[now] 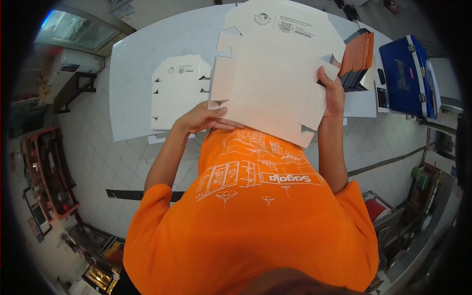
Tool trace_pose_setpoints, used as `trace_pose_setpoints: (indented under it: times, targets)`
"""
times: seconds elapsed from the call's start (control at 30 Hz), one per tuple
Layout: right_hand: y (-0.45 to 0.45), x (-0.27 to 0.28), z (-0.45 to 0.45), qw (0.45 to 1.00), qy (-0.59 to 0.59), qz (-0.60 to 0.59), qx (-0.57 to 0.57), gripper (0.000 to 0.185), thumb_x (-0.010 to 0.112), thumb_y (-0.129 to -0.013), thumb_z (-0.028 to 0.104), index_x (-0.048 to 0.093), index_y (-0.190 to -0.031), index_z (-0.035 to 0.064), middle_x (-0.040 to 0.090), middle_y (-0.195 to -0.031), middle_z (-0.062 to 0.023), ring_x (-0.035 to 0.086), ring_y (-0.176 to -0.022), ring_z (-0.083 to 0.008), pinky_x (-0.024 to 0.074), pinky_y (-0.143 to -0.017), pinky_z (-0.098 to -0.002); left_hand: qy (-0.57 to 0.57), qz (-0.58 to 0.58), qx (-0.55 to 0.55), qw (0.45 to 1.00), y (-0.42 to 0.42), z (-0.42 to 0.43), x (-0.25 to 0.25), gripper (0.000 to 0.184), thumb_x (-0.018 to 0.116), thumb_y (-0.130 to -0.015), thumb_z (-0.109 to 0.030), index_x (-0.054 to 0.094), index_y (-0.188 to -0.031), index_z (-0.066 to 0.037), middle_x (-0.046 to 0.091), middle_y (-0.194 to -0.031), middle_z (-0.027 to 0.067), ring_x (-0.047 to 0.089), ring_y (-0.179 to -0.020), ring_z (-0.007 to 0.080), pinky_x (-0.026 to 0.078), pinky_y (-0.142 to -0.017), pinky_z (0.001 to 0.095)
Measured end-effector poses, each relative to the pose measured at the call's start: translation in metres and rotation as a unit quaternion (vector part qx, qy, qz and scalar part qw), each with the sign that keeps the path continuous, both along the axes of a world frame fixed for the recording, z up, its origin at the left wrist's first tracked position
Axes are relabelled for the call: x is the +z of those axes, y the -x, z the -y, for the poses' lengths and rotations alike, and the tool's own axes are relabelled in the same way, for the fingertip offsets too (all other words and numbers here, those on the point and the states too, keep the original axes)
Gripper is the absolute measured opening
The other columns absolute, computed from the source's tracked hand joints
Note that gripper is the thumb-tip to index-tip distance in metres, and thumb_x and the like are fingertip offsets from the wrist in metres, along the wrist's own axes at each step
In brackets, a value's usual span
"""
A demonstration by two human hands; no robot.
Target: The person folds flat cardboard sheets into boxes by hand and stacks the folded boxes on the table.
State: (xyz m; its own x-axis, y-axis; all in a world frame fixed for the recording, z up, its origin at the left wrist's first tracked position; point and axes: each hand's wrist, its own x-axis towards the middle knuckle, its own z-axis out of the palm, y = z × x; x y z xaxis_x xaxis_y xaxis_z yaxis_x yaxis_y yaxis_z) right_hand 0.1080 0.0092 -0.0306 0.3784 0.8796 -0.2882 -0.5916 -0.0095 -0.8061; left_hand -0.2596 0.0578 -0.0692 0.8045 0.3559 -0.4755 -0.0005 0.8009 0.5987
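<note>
A large flat white cardboard box blank (275, 88) lies tilted between my hands, its near edge by my orange shirt. My left hand (202, 118) grips its lower left corner, thumb on top and fingers along the near edge. At the right edge my right hand (333, 93) holds it with the thumb on the upper face; the other fingers are mostly hidden beneath. The blank has notched side flaps. Its far flap, or another blank under it, bears a printed logo and a QR code; I cannot tell which.
Smaller flat white box blanks (178, 101) lie to the left on the white table (132, 64). Orange and dark folded cartons (358, 56) stand at the right. A blue cooler box (407, 76) is beyond them. Tiled floor (132, 167) surrounds the table.
</note>
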Motion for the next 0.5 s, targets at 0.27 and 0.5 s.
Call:
trace_pose_setpoints:
  times: [0.27,0.5]
  targets:
    - [0.033,0.011,0.006,0.994,-0.018,-0.103,-0.016,0.042,0.063,-0.107,0.017,0.054,-0.140,-0.0073,0.072,-0.126,-0.0203,0.077,-0.105,-0.0294,0.0673,-0.087,-0.0429,-0.352,-0.240,0.088,0.901,-0.064,0.019,-0.050,0.057,0.042,-0.116,-0.036,0.038,-0.147,0.011,0.067,-0.121,0.0254,0.071,-0.095,0.0294,0.057,-0.083,0.0386]
    - [0.054,0.021,0.017,0.995,-0.031,-0.044,-0.090,0.041,0.071,-0.102,0.010,0.056,-0.137,-0.0055,0.070,-0.125,-0.0155,0.074,-0.103,-0.0258,0.0614,-0.092,-0.0383,-0.496,-0.308,0.153,0.797,-0.084,0.042,-0.077,0.079,0.026,-0.115,-0.055,0.023,-0.155,0.013,0.056,-0.137,0.0281,0.045,-0.135,0.0359,0.033,-0.118,0.0492]
